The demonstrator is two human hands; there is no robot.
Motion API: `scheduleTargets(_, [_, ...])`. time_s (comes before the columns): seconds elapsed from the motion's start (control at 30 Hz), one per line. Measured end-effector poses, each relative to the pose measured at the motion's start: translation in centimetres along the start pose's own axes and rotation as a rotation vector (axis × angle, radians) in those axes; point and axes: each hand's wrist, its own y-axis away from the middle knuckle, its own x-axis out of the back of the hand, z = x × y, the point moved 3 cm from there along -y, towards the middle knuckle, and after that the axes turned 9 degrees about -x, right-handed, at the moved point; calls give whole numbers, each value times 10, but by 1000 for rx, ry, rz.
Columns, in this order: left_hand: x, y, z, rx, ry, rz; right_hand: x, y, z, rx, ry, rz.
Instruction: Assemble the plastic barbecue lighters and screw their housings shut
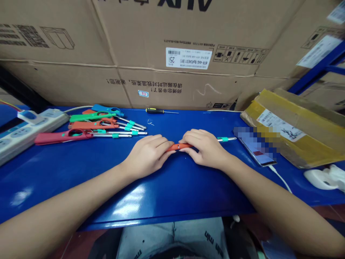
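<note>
An orange lighter (178,146) lies crosswise between my two hands above the blue table (161,194). My left hand (149,153) is closed round its left end, thumb and fingers pinching it. My right hand (206,147) grips the other part, and a metal tube with a teal band (226,139) sticks out to the right past it. Most of the lighter's body is hidden by the fingers. To the left lies a pile of long-nosed lighters: a red one (63,137), orange ones (94,125), a green one (90,116) and a blue one (104,109).
A black and yellow screwdriver (155,110) lies at the back by a large cardboard box (145,43). A white power strip (29,131) is at the left. At right are a phone (254,145) on a cable and a taped carton (293,129).
</note>
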Motion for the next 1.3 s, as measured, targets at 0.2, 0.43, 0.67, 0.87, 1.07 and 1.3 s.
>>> scheduleTargets(0.2, [-1,3,-8,56,191,111,6,1,1,5,37,57])
scheduleTargets(0.43, [1,8,-25,142,273,310,13,1,15,-32,-13,153])
scheduleTargets(0.67, [1,7,-22,77,265,252,7,0,14,4,-69,105])
scheduleTargets(0.87, [2,5,-10,14,243,216,-1,0,0,109,-118,117])
scheduleTargets(1.07, [6,3,-6,20,232,223,-2,0,-3,86,-180,198])
scheduleTargets(1.3, [5,1,-18,552,609,281,0,-1,14,-49,-96,85])
